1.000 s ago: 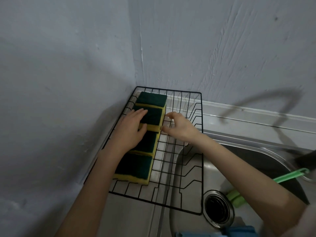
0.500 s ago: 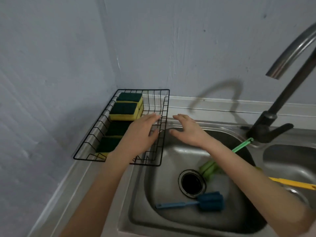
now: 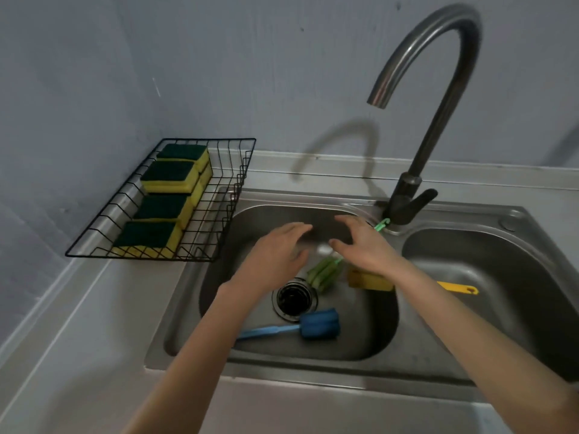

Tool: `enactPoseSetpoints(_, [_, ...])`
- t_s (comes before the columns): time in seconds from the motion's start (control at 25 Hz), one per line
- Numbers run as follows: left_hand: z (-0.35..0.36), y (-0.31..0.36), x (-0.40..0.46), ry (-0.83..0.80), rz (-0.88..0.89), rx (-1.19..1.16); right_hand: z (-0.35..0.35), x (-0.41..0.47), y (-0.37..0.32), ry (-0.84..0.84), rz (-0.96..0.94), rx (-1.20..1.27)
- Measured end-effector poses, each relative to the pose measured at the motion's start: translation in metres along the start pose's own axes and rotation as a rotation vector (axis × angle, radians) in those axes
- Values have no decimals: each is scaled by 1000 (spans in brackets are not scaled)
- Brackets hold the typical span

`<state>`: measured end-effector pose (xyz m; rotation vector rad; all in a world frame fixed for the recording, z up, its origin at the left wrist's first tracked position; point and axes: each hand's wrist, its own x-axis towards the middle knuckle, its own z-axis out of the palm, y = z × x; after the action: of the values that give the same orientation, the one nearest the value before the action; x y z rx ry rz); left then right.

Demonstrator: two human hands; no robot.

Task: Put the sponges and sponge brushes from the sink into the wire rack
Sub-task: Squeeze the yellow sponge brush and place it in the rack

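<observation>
hands (left [image 3: 275,255], right [image 3: 363,245]) hover empty, fingers spread, over steel sink [image 3: 360,343] holding foam brushes.

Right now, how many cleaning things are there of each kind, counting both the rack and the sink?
Sponges in the wire rack: 5 or so; the back ones are stacked
Sponge brushes in the sink: 3 (green, yellow, blue)
Total: about 8
</observation>
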<state>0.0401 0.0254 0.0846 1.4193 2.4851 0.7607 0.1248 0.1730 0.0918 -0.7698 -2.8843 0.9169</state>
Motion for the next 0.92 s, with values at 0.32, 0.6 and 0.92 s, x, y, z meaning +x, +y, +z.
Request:
enactPoseSetpoints(0.32, [80, 52, 22, -129, -25, -39, -32, -24, 109, -91, 140, -169])
enactPoseSetpoints(0.6, [143, 62, 54, -274, -97, 69, -32, -11, 170, -296, 215, -226])
enactPoseSetpoints(0.92, [158, 62, 52, -136, -190, 79, -28, -4, 185, -218, 115, -160])
